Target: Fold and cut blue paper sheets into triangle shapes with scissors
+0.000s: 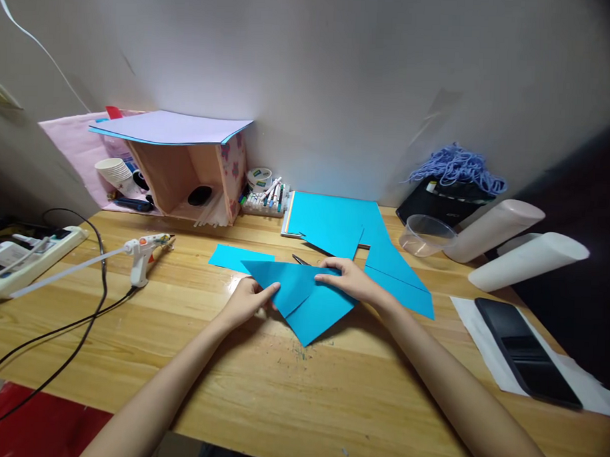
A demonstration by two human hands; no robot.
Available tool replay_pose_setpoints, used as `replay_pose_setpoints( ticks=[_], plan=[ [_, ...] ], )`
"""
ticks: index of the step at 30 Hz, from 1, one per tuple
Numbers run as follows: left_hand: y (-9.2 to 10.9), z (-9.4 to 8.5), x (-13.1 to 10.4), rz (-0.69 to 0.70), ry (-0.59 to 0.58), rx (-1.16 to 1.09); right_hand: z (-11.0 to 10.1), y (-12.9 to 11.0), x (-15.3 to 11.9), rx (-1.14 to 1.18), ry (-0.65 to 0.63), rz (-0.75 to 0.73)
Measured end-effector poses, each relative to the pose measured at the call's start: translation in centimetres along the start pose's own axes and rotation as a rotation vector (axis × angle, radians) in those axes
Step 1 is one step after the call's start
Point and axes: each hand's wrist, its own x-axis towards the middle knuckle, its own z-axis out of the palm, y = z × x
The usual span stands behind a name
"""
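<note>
Both hands share one blue paper [327, 308] over the middle of the table [379, 398], seemingly so that its folded upper layer lies against the one below. The left hand [247, 300] is clamped on its left side, thumb above and fingers mostly hidden beneath; the right hand [350, 280] pinches the upper edge, thumb on the face — a spread hold that probably keeps the sheet taut and square. The lower corner points back at the person, free of any grip. Beyond the paper, a strip [228, 256] lies just behind its left tip, a dark point [300, 259], perhaps of scissors, pokes out behind, and a blue piece [400, 282] spreads beside the right wrist, so room is tight on the far side. The glue gun [140, 259] stands well apart on the left, likely parked there to keep its nozzle away, with the phone [525, 349] off to the right. Open wood, flecked with scraps, runs from the lower corner to the near edge — the widest space for turning the sheet.
</note>
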Motion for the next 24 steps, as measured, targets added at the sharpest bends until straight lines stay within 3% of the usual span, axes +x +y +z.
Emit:
replay_pose_setpoints(
  ticks=[2,4,7,12,17,20,24],
  plan=[
    [0.0,0.2,0.0,0.013,0.025,-0.009,-0.3,0.3,0.1,-0.001,0.085,0.043],
    [0.0,0.1,0.1,0.001,0.108,-0.034,-0.8,0.8,0.0,0.021,0.165,0.198],
    [-0.2,-0.6,0.5,-0.036,0.290,-0.123,-1.4,1.7,-0.4,-0.016,0.124,0.424],
    [-1.0,-2.1,1.1,0.034,0.547,-0.275,-0.2,1.2,-1.4,-0.397,-0.072,0.316],
    [-1.3,-2.3,1.4,0.069,0.525,-0.442,2.5,0.2,-1.6,-0.628,0.042,0.287],
    [-0.7,-2.1,1.2,0.102,0.498,-0.529,3.5,0.4,-1.2,-0.444,0.108,0.315],
    [-0.2,-1.9,1.0,0.111,0.502,-0.581,4.7,0.3,-0.7,0.256,0.091,0.363]
  ],
)
